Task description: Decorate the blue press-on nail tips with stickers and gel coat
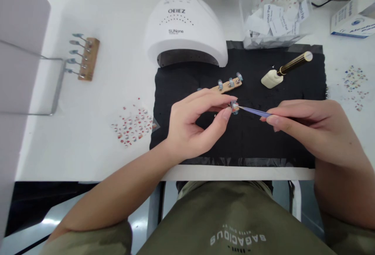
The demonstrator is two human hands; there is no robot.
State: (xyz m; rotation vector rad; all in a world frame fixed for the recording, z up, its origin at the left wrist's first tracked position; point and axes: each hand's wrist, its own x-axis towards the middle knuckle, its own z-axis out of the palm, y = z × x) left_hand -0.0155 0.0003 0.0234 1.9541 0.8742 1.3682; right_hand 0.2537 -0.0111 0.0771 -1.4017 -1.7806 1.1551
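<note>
Between the thumb and fingers of my left hand (196, 124) is a small blue-grey fake nail (235, 107) with white and reddish bits on it. My right hand (310, 126) is closed around purple tweezers (254, 112), whose tips touch or nearly touch the nail's face. Just beyond my left hand lies a wooden display strip (227, 87) with several similar nails on short mounts; my fingers hide part of it. A cream nail polish bottle (272, 79) with a black and gold brush cap (294, 63) leaning from its mouth stands past the tweezers.
A white nail lamp (186, 28) stands at the back of the black cloth (187, 151). Behind the bottle is a clear bin (266, 44) of alcohol pads. Decal sheets (134, 126) lie left, more stickers (355, 85) right. A wooden block (89, 59) with nails sits far left.
</note>
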